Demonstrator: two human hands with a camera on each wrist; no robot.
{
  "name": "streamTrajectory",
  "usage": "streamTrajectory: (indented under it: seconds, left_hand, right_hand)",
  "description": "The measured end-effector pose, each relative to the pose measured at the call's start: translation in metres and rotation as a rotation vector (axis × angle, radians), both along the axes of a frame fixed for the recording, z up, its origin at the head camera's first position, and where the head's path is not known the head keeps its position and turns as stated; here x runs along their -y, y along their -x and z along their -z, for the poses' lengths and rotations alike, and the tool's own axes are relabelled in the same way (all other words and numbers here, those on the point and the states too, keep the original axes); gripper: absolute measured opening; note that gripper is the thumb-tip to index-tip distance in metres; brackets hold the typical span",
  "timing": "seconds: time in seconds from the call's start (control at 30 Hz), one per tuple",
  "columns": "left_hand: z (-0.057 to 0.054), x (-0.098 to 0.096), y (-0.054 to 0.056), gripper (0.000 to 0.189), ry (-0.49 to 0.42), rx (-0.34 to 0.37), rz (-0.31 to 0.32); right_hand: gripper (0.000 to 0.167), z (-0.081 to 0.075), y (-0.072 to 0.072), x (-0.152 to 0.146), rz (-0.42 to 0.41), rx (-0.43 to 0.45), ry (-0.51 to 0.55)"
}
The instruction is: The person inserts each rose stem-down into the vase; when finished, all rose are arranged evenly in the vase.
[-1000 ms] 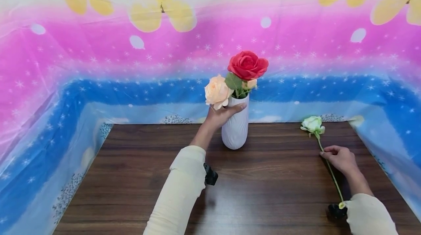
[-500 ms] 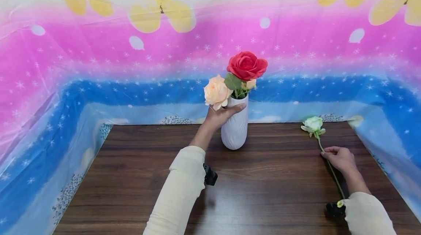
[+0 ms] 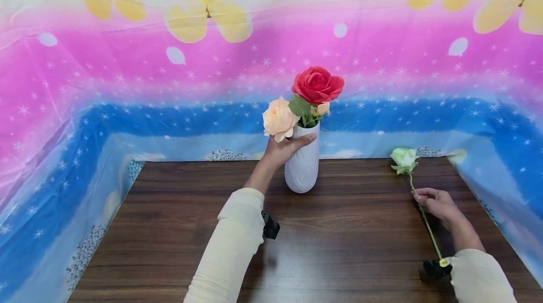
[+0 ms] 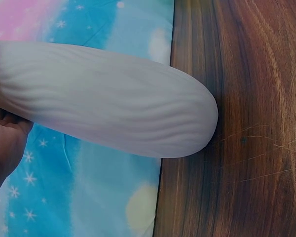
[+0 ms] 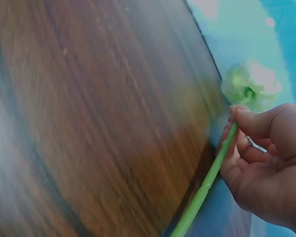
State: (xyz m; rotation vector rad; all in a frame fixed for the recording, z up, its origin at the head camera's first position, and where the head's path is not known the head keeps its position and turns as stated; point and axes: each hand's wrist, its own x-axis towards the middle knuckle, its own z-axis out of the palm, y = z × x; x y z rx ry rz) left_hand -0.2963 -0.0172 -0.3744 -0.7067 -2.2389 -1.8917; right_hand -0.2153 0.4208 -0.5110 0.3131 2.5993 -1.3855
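Observation:
Near the table's back edge a white ribbed vase [image 3: 302, 166] stands upright, and my left hand [image 3: 282, 151] grips it just below the rim. In it are a red rose [image 3: 318, 85], a peach rose [image 3: 280, 118] leaning left over that hand, and a smaller peach bloom [image 3: 321, 108] partly hidden behind. The left wrist view shows the vase [image 4: 108, 98] lying across the picture, with fingers at its left end. On the right, my right hand [image 3: 439, 204] pinches the green stem of a white-green rose [image 3: 404, 159] between thumb and fingers. In the right wrist view the bloom [image 5: 251, 86] is blurred.
The dark wooden table [image 3: 356, 237] reaches back to a pink and blue patterned cloth [image 3: 195, 114] that hangs behind and along both sides. A black wrist camera [image 3: 270, 226] sits under the left cuff, another black camera [image 3: 437, 269] beside the right cuff.
The white-green rose has turned slightly in my right hand, and that hand has shifted only a little. My left hand stays on the vase.

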Motion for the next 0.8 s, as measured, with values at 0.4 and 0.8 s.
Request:
streamTrajectory:
  seconds: [0.4,0.8]
  left_hand:
    - [-0.001,-0.001,-0.001,0.072,0.000,0.006,0.006]
    - [0.001,0.000,0.000,0.072,0.002,0.006,0.001]
  right_hand:
    - [0.040,-0.021,0.011,0.036,-0.029,-0.105,0.125]
    - [0.017,-0.048,0.012,0.057,-0.100,-0.248,0.221]
